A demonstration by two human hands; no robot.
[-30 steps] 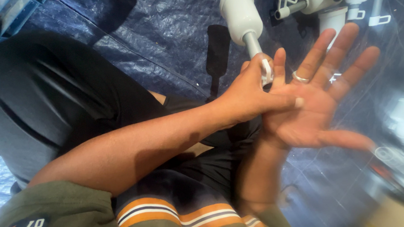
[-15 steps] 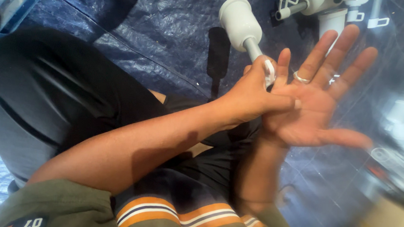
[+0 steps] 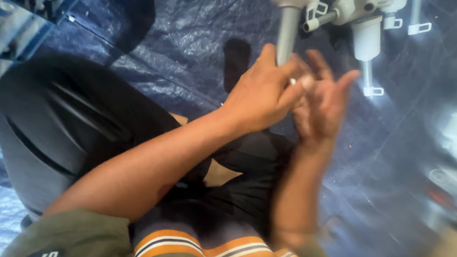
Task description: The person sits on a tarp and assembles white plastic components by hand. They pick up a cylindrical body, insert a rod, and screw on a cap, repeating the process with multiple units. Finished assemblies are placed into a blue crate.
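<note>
Head view: your left hand [image 3: 260, 93] pinches the grey plastic rod [image 3: 287, 36] near the blue tarp's [image 3: 183, 43] top edge, right hand [image 3: 322, 101] open beside; grip low, turn steadily.

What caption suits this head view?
Left hand grips a grey rod beside the open right hand.

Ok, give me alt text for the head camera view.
The person's left hand grips a grey-white rod while the right hand, blurred, rests against it with fingers spread. A white plastic assembly lies beyond on blue tarpaulin.
</note>
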